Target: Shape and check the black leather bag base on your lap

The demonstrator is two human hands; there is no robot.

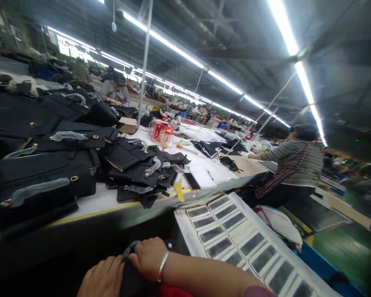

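At the bottom of the head view my right hand (pixel 151 258), with a silver bracelet at the wrist, has its fingers curled round a black bag (pixel 132 278) near its plastic-wrapped handle (pixel 131 248). My left hand (pixel 103 275) is closed on the same bag from the other side, its fingers bent over the edge. Most of the bag is hidden by my hands and the dark area below. Ahead on the table, several black handbags (pixel 142 167) lie piled, their handles wrapped in see-through plastic and fixed with gold-coloured rings.
A long white table (pixel 95 202) runs across, bearing a red box (pixel 160 131), a phone (pixel 191 180) and a yellow piece (pixel 179 191). To the right a board (pixel 235 235) holds rows of dark rectangles. A co-worker (pixel 297 161) stands at the table's right; another person (pixel 114 88) works farther back.
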